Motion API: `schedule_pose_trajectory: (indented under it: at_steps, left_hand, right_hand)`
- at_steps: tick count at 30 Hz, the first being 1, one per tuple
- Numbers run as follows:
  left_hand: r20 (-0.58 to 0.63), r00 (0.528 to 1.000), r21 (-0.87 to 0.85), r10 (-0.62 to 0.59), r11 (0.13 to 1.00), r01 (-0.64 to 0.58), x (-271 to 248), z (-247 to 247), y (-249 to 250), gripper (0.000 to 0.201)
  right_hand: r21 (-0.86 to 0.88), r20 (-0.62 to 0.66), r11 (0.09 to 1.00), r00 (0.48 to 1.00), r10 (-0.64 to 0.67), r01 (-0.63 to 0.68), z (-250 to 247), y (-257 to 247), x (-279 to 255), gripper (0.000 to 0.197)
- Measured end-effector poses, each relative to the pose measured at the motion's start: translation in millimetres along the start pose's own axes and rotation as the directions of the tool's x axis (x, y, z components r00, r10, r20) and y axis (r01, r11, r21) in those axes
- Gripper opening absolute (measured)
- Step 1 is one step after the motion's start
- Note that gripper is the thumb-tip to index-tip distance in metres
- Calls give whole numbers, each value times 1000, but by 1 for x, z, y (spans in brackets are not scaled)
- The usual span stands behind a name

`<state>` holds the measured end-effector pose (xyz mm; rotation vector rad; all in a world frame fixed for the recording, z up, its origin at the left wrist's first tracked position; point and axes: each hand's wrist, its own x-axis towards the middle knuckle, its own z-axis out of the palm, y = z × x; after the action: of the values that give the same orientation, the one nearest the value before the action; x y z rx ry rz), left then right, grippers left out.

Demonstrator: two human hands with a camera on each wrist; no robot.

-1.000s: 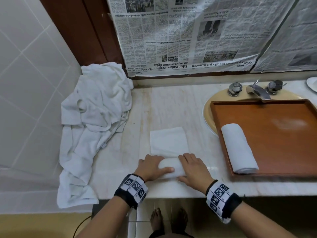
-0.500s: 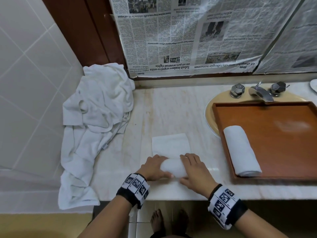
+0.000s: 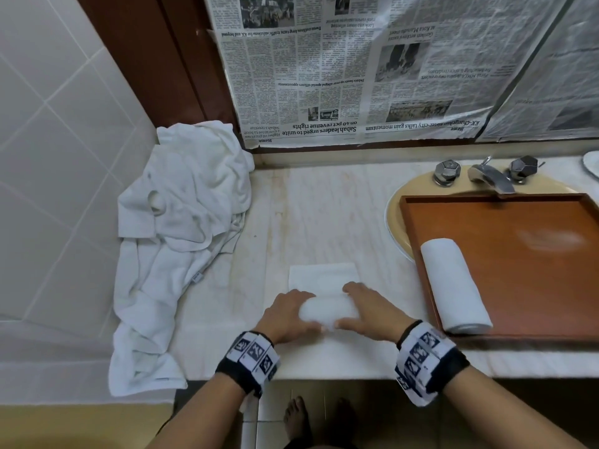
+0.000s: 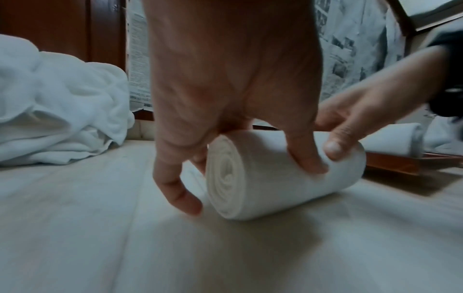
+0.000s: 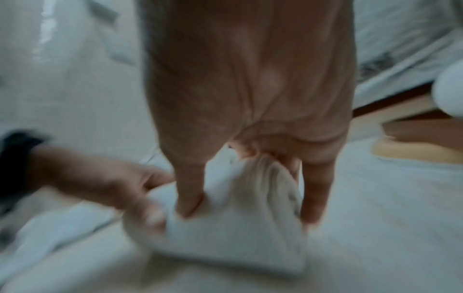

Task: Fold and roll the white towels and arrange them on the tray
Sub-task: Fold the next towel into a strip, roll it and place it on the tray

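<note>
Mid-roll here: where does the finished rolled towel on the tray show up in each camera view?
Head: finished rolled towel lies at right, along the wooden tray's left side.
Left wrist: far right edge, behind the right hand.
Right wrist: blurred white shape at the right edge, probably it.
Shared landmark: the half-rolled towel under both hands.

White towels (image 3: 181,228), reddish-brown tray (image 3: 534,286) (marbled cream counter (image 3: 324,215)).

White tiled wall (image 3: 61,131) at left of frame. Dark wood frame (image 3: 168,59) upper centre, newspaper sheets (image 3: 350,69) taped across. Pale marble counter (image 3: 324,215) below; beige sink (image 3: 397,222), chrome faucet (image 3: 491,178) upper right.
</note>
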<state>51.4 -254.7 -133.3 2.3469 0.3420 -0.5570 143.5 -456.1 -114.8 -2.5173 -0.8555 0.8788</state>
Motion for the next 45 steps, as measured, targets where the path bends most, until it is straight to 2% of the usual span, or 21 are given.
schedule_pose_trajectory:
  at_steps: [2,4,6,9,12,14,16,18,20,22,24,26,28,30,34,39,42,45]
  left_hand:
    - [62,998,-37,-8,999,10,8,-9,2,72]
    - [72,997,1,-19,1000,19,10,-10,6,71]
    - [-12,1000,134,-18,991,19,4,-2,7,78]
    - [-223,968,282,114,958,-47,-13,21,4,81]
    - [-301,937,355,175,933,-60,-22,34,2,76]
    - [-247,958,311,143,948,-62,-22,30,0,75]
    - [-111,992,169,61,985,-42,-15,16,-2,76]
    - [7,1000,91,3,996,-3,-7,2,-3,80]
    - [54,998,69,-15,998,11,-1,-7,-2,82]
    - [62,998,43,-17,999,15,2,-10,-2,83]
    - [23,1000,26,-18,1000,17,2,-9,-1,88]
    - [-86,996,40,1,999,3,-2,-3,-3,85]
    - [-179,983,65,30,998,-19,-6,3,-2,70]
    - [-188,982,109,28,994,-8,-9,5,1,63]
    - [-109,994,165,-2,986,20,-6,-4,6,62]
    - [22,998,129,-57,990,53,5,-19,10,78]
    - [141,982,133,-127,985,109,13,-27,11,86]
    - [217,964,145,-152,982,123,19,-30,9,96]
  right_hand:
    - [-200,-149,977,983,-106,75,10,-3,-8,73]
    - [-321,-158,941,973,-167,109,18,-4,-6,76]
    - [-357,-121,929,981,-152,100,19,-2,1,71]
    - [-227,-43,972,996,-77,66,9,-1,15,66]
    - [-73,121,997,993,-10,19,-8,-2,24,67]
    - [-14,205,1000,979,23,-20,-13,2,24,67]
    - [86,229,993,971,64,-86,-14,6,18,76]
    - [116,136,990,989,59,-75,-9,5,7,87]
    - [-40,-27,999,1000,-5,4,2,0,-4,85]
    - [-235,-99,972,994,-54,30,13,-8,-11,89]
    - [-323,-105,946,994,-18,-17,20,-10,-9,95]
    - [-361,-106,931,994,8,-46,22,-8,-2,92]
    - [-364,-90,930,996,25,-56,17,-8,5,86]
    - [-345,-49,937,998,47,-61,11,-9,10,80]
    - [-263,13,962,997,81,-74,6,-12,15,73]
    - [-177,77,981,993,89,-74,-2,-8,19,86]
    - [-156,85,985,992,90,-76,-8,-9,18,82]
    - [-149,130,982,982,136,-116,-9,-10,16,94]
